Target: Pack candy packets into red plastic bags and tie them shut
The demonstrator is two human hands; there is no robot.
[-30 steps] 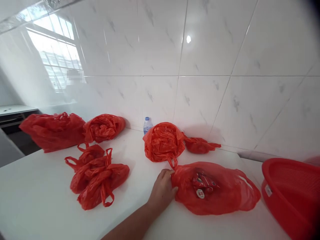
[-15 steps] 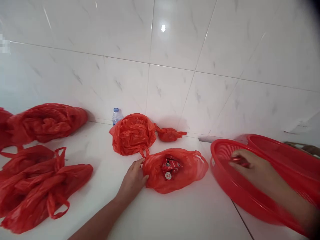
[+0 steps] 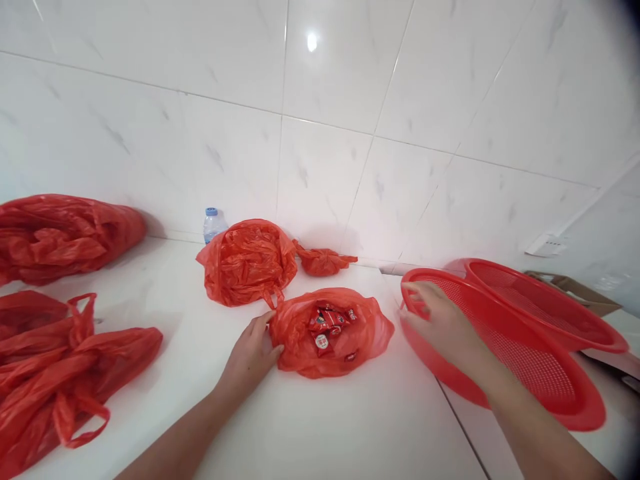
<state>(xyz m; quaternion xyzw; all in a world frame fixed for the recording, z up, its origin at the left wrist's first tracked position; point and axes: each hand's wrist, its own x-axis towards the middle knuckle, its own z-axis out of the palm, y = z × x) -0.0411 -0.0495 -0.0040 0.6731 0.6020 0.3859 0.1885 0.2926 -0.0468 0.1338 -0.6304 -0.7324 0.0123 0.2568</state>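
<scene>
An open red plastic bag (image 3: 345, 347) lies on the white counter (image 3: 320, 427) with small red wrapped packets (image 3: 325, 323) inside. My left hand (image 3: 250, 357) pinches the bag's left rim, fingers closed on the plastic. My right hand (image 3: 440, 323) hovers over the near rim of a red mesh basket (image 3: 525, 373), fingers spread and slightly blurred, with nothing visible in it. A second red basket (image 3: 545, 307) sits behind the first.
Several more red plastic bags lie about: a full one (image 3: 247, 263) behind the open bag, a small knotted one (image 3: 323, 260), a large one (image 3: 65, 233) at far left, a heap (image 3: 55, 373) at near left. A small water bottle (image 3: 213, 223) stands at the tiled wall.
The view swung right. My right hand came into view in the red basket holding a red packet, then moved left over the basket's rim with nothing visible in it. My left hand stayed on the bag.
</scene>
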